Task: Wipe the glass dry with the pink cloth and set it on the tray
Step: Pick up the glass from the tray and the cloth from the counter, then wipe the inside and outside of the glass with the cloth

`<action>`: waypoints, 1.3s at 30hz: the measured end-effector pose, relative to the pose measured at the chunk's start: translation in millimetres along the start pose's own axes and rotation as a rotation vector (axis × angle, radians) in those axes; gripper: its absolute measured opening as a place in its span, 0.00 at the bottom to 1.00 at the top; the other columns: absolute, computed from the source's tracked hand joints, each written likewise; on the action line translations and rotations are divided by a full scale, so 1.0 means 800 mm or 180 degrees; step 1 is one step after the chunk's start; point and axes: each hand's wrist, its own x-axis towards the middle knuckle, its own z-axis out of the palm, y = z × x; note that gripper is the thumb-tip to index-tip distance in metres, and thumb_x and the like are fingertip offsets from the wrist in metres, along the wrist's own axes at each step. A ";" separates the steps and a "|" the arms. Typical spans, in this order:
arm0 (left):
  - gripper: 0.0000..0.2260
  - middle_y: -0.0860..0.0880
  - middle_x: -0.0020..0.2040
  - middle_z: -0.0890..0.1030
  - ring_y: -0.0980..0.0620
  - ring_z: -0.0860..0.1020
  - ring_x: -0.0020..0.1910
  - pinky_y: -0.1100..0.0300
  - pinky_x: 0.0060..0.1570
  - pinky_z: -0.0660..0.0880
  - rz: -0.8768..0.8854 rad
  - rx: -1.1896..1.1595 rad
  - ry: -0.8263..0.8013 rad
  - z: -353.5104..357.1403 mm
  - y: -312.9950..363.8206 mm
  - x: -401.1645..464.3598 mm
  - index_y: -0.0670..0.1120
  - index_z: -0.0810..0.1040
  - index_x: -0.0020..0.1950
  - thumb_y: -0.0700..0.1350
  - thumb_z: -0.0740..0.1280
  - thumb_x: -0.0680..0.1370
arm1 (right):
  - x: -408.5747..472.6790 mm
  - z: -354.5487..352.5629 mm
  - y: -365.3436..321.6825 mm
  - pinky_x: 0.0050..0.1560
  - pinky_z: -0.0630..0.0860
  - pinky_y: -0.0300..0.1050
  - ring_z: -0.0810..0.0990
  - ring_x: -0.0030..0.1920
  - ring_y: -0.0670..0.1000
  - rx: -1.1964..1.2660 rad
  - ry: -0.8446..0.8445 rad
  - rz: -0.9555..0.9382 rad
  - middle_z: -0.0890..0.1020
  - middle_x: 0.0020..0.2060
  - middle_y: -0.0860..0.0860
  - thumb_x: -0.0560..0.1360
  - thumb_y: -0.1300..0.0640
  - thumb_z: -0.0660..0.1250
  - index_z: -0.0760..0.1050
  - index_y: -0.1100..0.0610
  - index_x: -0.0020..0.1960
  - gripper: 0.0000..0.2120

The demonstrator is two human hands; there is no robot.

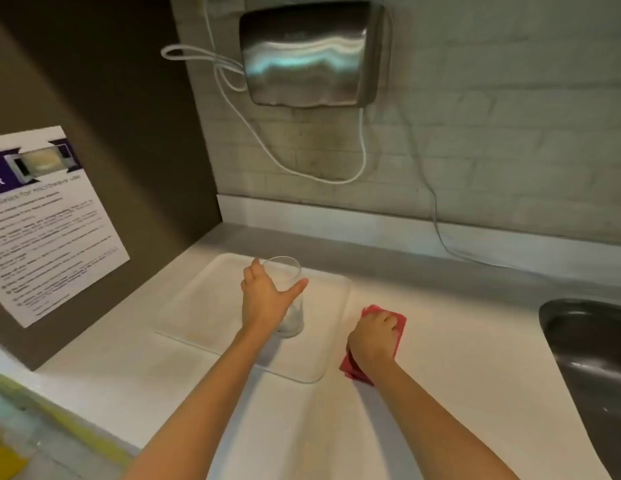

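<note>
A clear drinking glass (291, 306) stands upright on the white tray (205, 306), near the tray's right side. My left hand (265, 299) wraps around the glass from the left, thumb across its front. The pink cloth (399, 322) lies folded on the white counter just right of the tray. My right hand (371, 337) presses down on the cloth with curled fingers and hides most of it; pink edges show above and below the hand.
A steel sink (593, 358) is set into the counter at the right. A metal hand dryer (309, 53) with loose white cables hangs on the tiled wall behind. A printed notice (42, 223) is stuck to the dark panel on the left.
</note>
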 end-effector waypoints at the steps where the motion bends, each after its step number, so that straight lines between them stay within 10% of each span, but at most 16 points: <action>1: 0.47 0.39 0.71 0.66 0.38 0.67 0.68 0.46 0.64 0.70 -0.0106 -0.0100 0.0066 0.002 -0.001 -0.001 0.38 0.57 0.75 0.58 0.76 0.66 | 0.001 -0.001 -0.003 0.59 0.74 0.47 0.74 0.58 0.59 -0.0161 -0.0086 -0.0014 0.73 0.60 0.62 0.75 0.56 0.61 0.66 0.67 0.63 0.21; 7: 0.39 0.43 0.64 0.73 0.41 0.70 0.63 0.46 0.60 0.73 -0.0126 -0.0489 0.0392 0.020 -0.015 0.000 0.41 0.66 0.68 0.57 0.77 0.65 | 0.012 -0.003 -0.016 0.66 0.67 0.60 0.66 0.66 0.69 -0.0138 -0.0260 0.0053 0.65 0.67 0.71 0.77 0.67 0.59 0.58 0.71 0.69 0.22; 10: 0.33 0.48 0.60 0.74 0.46 0.72 0.60 0.51 0.57 0.73 0.0005 -0.0774 0.0454 0.024 -0.020 0.004 0.44 0.69 0.64 0.55 0.78 0.65 | 0.014 -0.009 0.002 0.56 0.76 0.48 0.77 0.57 0.62 0.0366 -0.0037 -0.0307 0.77 0.58 0.65 0.75 0.68 0.60 0.72 0.68 0.59 0.13; 16: 0.26 0.48 0.56 0.76 0.48 0.75 0.54 0.63 0.48 0.70 -0.0217 -0.1617 0.0445 0.012 -0.029 0.024 0.48 0.71 0.57 0.51 0.79 0.65 | 0.022 -0.047 0.079 0.33 0.69 0.43 0.76 0.33 0.54 0.3953 0.0083 0.0230 0.82 0.32 0.57 0.73 0.66 0.65 0.79 0.63 0.43 0.04; 21: 0.21 0.50 0.51 0.78 0.51 0.78 0.51 0.54 0.53 0.77 -0.0438 -0.2534 0.0064 -0.017 -0.021 0.041 0.47 0.73 0.56 0.48 0.77 0.68 | 0.001 -0.087 0.082 0.26 0.80 0.47 0.83 0.27 0.55 0.7523 -0.1845 0.0890 0.84 0.29 0.59 0.74 0.60 0.62 0.82 0.65 0.38 0.14; 26: 0.19 0.50 0.45 0.81 0.52 0.79 0.48 0.55 0.41 0.80 -0.0662 -0.3426 -0.0437 -0.038 0.010 0.039 0.45 0.76 0.56 0.51 0.73 0.69 | -0.008 -0.117 0.044 0.27 0.80 0.45 0.83 0.28 0.53 0.7024 -0.1888 0.0304 0.84 0.30 0.58 0.75 0.59 0.66 0.76 0.63 0.50 0.08; 33: 0.22 0.48 0.47 0.81 0.49 0.78 0.48 0.48 0.49 0.78 -0.0829 -0.3694 -0.1347 -0.057 0.027 0.028 0.46 0.78 0.54 0.57 0.70 0.65 | -0.008 -0.161 -0.009 0.46 0.74 0.29 0.80 0.44 0.37 0.5264 0.0569 -0.1904 0.84 0.41 0.37 0.77 0.61 0.64 0.77 0.44 0.54 0.13; 39: 0.27 0.44 0.46 0.80 0.49 0.79 0.43 0.52 0.42 0.81 -0.0760 -0.3800 -0.1549 -0.060 0.026 0.021 0.41 0.77 0.58 0.59 0.68 0.69 | -0.020 -0.175 -0.056 0.44 0.73 0.31 0.80 0.44 0.43 0.4432 0.0699 -0.2466 0.84 0.47 0.51 0.74 0.70 0.62 0.76 0.51 0.61 0.21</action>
